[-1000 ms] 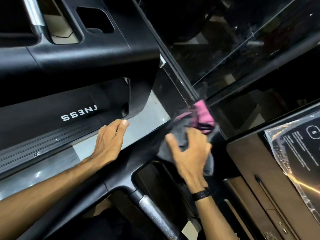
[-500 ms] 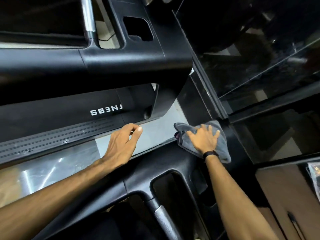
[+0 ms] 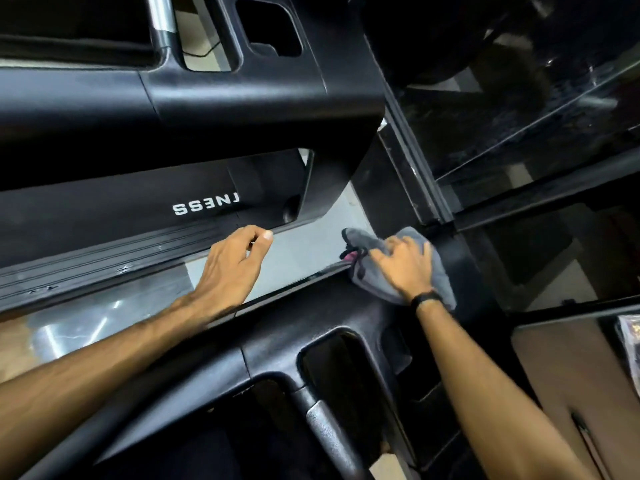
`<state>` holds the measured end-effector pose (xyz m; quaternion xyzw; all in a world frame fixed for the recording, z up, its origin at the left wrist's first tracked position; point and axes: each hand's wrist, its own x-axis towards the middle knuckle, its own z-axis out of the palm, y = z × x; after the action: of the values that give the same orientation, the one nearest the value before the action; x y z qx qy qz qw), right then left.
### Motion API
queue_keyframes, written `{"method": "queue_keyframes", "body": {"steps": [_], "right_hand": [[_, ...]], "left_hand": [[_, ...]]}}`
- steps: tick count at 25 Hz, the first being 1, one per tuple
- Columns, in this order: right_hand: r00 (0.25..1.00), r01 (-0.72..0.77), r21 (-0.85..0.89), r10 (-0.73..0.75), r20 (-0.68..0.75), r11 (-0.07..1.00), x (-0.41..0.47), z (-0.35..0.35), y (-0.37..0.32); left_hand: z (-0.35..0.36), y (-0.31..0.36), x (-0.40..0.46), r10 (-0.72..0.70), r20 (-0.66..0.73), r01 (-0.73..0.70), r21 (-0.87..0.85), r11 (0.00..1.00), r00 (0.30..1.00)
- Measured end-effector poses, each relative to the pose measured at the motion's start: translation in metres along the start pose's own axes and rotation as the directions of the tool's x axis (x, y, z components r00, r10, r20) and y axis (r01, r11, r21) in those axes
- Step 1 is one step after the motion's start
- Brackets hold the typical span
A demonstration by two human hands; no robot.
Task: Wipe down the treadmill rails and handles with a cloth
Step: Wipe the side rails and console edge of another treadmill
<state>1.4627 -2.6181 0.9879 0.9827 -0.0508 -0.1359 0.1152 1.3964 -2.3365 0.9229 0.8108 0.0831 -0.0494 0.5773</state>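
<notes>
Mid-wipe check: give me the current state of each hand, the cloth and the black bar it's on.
right hand: spread flat, pressing the cloth down
grey cloth: rumpled, pink edge showing, lying on the black bar
left hand: fingers loosely curled, holding nothing
black bar: partly covered by the cloth at its right end

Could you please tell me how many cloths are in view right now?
1: a grey cloth under the right hand on the black treadmill frame. Others may be hidden.

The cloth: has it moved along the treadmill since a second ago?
Yes. The grey cloth, bunched up beside the glass partition earlier, now lies spread under the right hand on the black handle frame.
</notes>
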Motion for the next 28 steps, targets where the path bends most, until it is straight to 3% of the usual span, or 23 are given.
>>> {"method": "queue_keyframes", "body": {"steps": [2,4,6,8,10,13,16,24,28], "right_hand": [[0.989,-0.040,-0.030,0.044,0.140,0.999,0.015,0.005,-0.025],[0.970,0.112,-0.032,-0.102,0.223,0.993,-0.005,0.012,-0.079],[0.911,0.289,0.098,-0.305,0.279,0.952,-0.056,0.009,-0.138],[0.850,0.450,0.196,-0.485,0.206,0.871,-0.110,0.011,-0.170],[0.835,0.531,0.214,-0.550,0.035,0.820,-0.137,0.021,-0.167],[0.882,0.471,0.255,-0.444,-0.157,0.845,-0.120,0.031,-0.113],[0.945,0.287,0.185,-0.247,-0.214,0.940,-0.072,0.030,-0.055],[0.958,-0.128,0.309,0.198,-0.206,0.942,0.000,0.040,0.028],[0.959,-0.245,0.231,0.270,-0.085,0.942,-0.010,0.038,0.012]], "left_hand": [[-0.007,-0.011,-0.003,-0.010,-0.022,0.010,0.011,1.000,1.000],[-0.010,-0.017,-0.005,-0.014,-0.034,0.015,0.032,0.999,0.999],[-0.011,-0.015,-0.005,-0.017,-0.026,0.018,0.030,0.999,1.000],[-0.011,-0.007,0.000,-0.019,-0.024,0.019,-0.010,1.000,1.000],[-0.007,-0.005,0.008,-0.021,-0.018,0.020,-0.027,0.999,1.000],[0.000,-0.004,0.009,-0.038,-0.003,0.038,-0.009,0.999,0.999],[0.013,-0.003,0.004,-0.041,0.040,0.041,-0.016,0.999,0.998],[0.029,-0.005,-0.001,-0.076,0.058,0.076,0.001,0.997,0.995],[0.039,-0.001,0.001,-0.075,0.090,0.077,-0.014,0.997,0.993]]}}
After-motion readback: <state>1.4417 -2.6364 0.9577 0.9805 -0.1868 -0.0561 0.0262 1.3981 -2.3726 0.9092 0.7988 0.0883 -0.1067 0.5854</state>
